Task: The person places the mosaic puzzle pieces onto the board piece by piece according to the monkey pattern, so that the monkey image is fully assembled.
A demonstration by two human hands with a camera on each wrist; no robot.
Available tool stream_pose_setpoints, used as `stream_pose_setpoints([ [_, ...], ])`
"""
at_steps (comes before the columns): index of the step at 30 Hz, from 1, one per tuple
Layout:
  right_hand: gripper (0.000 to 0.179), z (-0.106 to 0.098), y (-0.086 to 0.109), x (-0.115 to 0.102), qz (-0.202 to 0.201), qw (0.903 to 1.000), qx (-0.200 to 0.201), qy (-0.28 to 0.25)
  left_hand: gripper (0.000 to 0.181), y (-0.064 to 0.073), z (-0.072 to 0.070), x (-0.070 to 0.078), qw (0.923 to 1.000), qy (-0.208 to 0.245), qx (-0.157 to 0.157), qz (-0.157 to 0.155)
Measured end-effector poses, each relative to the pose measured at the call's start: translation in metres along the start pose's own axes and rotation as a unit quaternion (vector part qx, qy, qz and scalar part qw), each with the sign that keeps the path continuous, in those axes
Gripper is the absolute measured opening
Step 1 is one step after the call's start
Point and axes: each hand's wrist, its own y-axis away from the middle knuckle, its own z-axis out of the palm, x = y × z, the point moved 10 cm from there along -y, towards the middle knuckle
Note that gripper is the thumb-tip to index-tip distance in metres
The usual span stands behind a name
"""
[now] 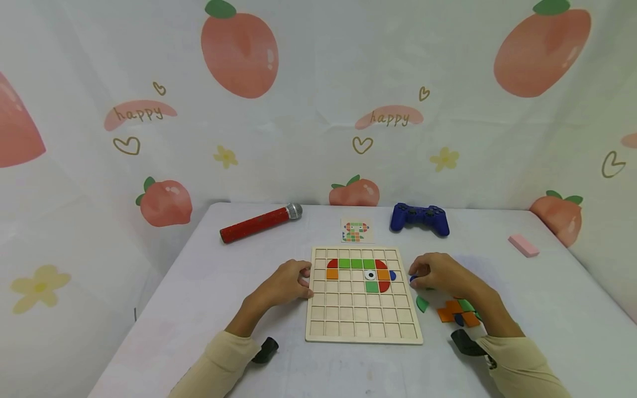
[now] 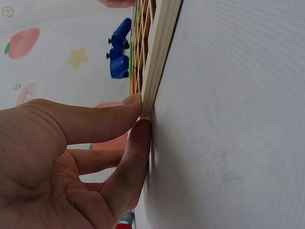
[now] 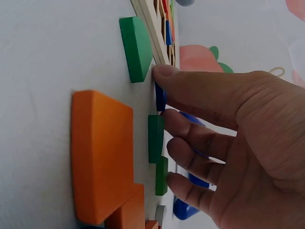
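A wooden grid board (image 1: 346, 315) lies flat on the table, with red, green, orange and blue pieces and an eye tile (image 1: 370, 275) set in its upper part. My left hand (image 1: 286, 283) pinches the board's left edge between thumb and fingertips; the left wrist view shows the thumb (image 2: 102, 121) at the rim. Just beyond the right edge, my right hand (image 1: 440, 272) holds a small blue piece (image 3: 160, 98) between thumb and index finger, close over the table. A green quarter-round piece (image 1: 422, 303) lies near that hand, and its other fingers are loosely bent.
Loose orange pieces (image 1: 450, 310) with green and blue ones lie below the right hand. Behind the board are a pattern card (image 1: 356, 230), a red microphone (image 1: 259, 224) and a blue game controller (image 1: 419, 217). A pink block (image 1: 523, 245) sits far right.
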Motion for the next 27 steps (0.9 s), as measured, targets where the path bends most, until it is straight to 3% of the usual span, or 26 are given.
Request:
stream_pose_setpoints([
  [14,0.016,-0.0018,0.0007,-0.0052,-0.025,0.9997,0.005,0.006,0.065,-0.0004,0.0002,-0.0007,1.0,-0.003,0.0,-0.009],
  [27,0.023,-0.0039,0.0029,-0.0002,-0.006,0.9999,-0.004,0.007,0.063,-0.0012,0.0004,-0.0015,0.9999,-0.002,0.005,-0.012],
])
